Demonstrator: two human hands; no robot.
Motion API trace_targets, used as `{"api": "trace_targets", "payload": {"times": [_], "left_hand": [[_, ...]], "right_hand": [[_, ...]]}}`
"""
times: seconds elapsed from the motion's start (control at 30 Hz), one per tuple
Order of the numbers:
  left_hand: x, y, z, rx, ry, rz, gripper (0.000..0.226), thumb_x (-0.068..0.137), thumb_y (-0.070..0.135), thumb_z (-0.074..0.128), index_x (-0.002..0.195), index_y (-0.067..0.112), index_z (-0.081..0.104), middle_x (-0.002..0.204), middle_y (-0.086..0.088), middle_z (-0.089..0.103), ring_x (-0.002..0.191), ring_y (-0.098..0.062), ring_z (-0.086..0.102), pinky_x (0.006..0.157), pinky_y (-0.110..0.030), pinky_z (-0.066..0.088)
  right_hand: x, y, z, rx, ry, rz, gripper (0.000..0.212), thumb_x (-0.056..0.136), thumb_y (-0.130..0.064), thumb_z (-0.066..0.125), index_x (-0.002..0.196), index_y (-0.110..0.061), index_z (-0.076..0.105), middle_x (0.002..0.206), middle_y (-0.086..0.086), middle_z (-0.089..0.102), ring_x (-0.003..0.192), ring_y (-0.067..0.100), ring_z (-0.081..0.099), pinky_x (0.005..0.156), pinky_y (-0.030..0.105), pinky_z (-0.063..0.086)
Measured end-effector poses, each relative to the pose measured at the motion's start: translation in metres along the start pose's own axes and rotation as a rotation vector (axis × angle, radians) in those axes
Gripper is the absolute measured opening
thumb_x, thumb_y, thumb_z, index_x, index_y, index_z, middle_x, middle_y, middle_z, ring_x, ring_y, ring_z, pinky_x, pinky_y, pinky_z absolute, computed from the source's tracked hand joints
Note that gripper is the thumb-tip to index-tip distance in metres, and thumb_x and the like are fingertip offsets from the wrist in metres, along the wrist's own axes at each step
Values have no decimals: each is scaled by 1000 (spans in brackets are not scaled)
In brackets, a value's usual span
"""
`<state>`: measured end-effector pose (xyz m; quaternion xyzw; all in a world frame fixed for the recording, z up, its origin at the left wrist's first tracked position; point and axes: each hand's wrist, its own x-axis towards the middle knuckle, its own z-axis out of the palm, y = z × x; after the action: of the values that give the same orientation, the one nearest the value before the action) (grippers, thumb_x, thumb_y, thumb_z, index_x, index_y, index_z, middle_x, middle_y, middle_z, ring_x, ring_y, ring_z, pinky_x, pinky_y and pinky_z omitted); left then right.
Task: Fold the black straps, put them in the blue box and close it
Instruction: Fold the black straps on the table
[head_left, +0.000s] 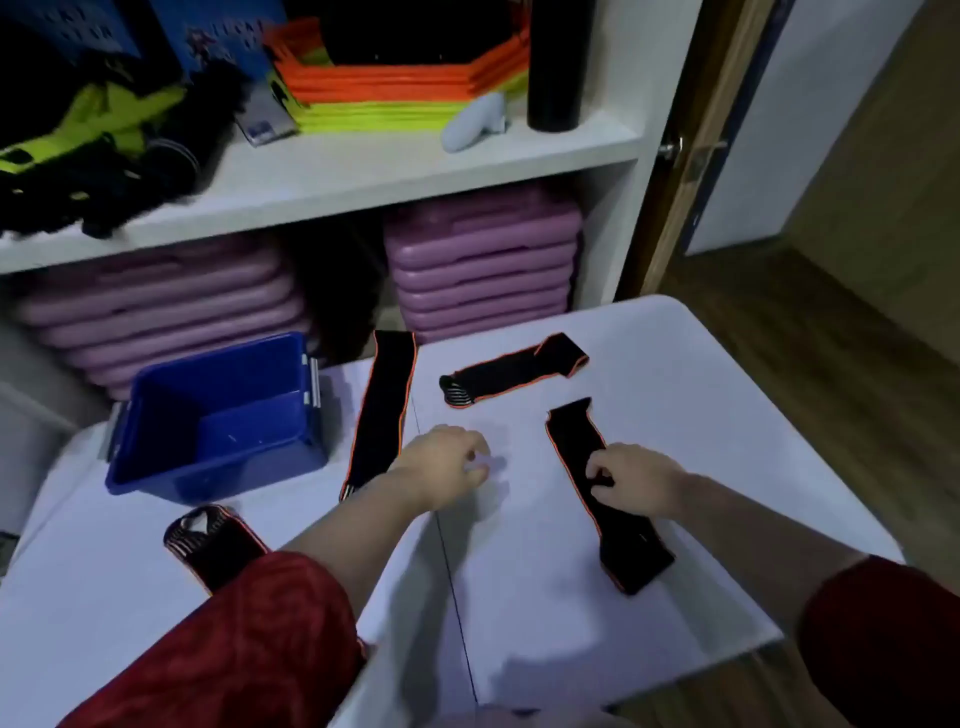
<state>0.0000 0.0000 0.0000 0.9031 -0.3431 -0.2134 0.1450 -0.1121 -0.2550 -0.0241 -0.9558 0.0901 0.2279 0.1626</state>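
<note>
Several black straps with orange edges lie on a white table (675, 364). One long strap (382, 410) lies flat beside the open blue box (218, 415), which stands empty at the left. A second strap (514, 374) lies crooked at the back. A third strap (608, 499) runs diagonally at the right; my right hand (631, 480) rests on its middle with fingers curled into the fabric. A fourth strap (213, 545) lies near my left sleeve, partly hidden. My left hand (447, 465) hovers over bare table, fingers loosely bent, holding nothing.
Behind the table stands a white shelf unit (363, 176) with stacked purple pads (483, 270), orange and yellow frames (395, 88), a black bottle (558, 62) and dark gear. A wooden door frame (696, 156) and wooden floor are at the right.
</note>
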Motion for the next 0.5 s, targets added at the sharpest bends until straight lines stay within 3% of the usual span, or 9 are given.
{"api": "trace_targets", "payload": {"times": [0.13, 0.3, 0.4, 0.5], "left_hand": [[6, 17, 35, 31, -92, -17, 37, 86, 39, 49, 120, 26, 55, 115, -1, 58, 114, -20, 48, 87, -31, 42], [21, 42, 52, 83, -124, 37, 38, 87, 38, 49, 121, 22, 55, 118, -5, 57, 116, -23, 46, 89, -35, 39], [32, 51, 51, 135, -96, 88, 43, 83, 42, 45, 119, 20, 56, 119, -5, 58, 115, -25, 47, 90, -35, 39], [43, 54, 50, 212, -71, 139, 43, 82, 39, 46, 120, 21, 56, 122, -4, 57, 115, -26, 47, 92, -35, 39]], "right_hand": [[-10, 17, 46, 16, -128, 87, 44, 81, -38, 54, 124, -28, 50, 126, 4, 49, 116, 25, 48, 95, 39, 44], [-16, 23, 85, 41, 6, 33, 59, 73, -52, 59, 123, -23, 51, 130, 4, 42, 121, 29, 44, 93, 38, 46], [-17, 28, 92, 30, -105, -50, 73, 70, -41, 65, 136, -29, 40, 154, 5, 20, 142, 29, 22, 106, 42, 38], [-18, 40, 86, 19, -133, -139, 74, 71, -27, 66, 139, -30, 38, 158, 5, 14, 145, 26, 16, 109, 42, 35]]}}
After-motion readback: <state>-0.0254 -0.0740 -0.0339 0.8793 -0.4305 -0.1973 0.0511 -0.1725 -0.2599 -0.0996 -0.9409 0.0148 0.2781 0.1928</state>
